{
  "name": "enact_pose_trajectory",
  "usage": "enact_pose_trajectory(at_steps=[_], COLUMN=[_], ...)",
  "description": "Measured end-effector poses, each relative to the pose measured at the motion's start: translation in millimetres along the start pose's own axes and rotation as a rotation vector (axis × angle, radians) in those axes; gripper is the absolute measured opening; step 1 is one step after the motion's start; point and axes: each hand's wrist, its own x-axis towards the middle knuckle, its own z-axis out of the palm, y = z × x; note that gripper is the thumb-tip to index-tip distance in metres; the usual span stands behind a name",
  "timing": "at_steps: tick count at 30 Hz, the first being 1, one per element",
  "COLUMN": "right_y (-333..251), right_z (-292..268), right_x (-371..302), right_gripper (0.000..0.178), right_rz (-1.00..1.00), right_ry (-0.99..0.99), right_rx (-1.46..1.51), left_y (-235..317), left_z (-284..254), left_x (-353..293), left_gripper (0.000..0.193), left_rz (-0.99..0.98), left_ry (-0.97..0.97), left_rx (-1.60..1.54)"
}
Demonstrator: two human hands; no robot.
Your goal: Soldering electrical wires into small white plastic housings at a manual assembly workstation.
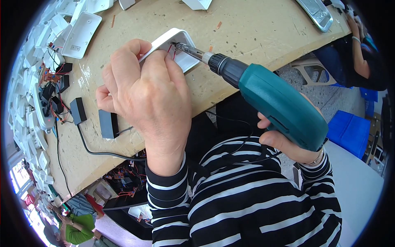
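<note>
My left hand point(146, 88) is closed around a white plastic housing point(188, 61), tilted up off the table with its hollow side toward the tool. Thin red wires point(174, 54) show inside it, beside my fingertips. In my right hand point(288, 146) is a green electric screwdriver point(282, 107), gripped around its body from below. Its long bit reaches into the housing, where the tip meets the inner wall. Whether a screw sits at the tip is too small to tell. My left palm and part of the housing are hidden behind the back of my hand.
Two black adapter boxes point(77, 111) with cables lie left of my hand. Beyond them are wired circuit boards point(51, 78) and a heap of white housings point(31, 119). A metal tray point(316, 15) lies far right; a co-worker's arm point(360, 53) is near it. The tool's cord crosses my lap.
</note>
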Motion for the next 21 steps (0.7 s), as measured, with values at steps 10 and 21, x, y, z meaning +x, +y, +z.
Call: enact_pose_trajectory(at_steps=[10,21], right_y=[5,7], right_z=[4,6], right_x=[-5,-10], right_gripper=[0.068,0.071], right_rz=[0.027,0.057], right_ry=[0.031,0.062], right_rx=[0.008,0.062], left_y=[2,1], left_z=[-1,0], left_x=[0,0], left_gripper=[0.006,0.006], left_rz=[-0.004,-0.002], left_ry=[0.001,0.002], left_rx=[0.008,0.001])
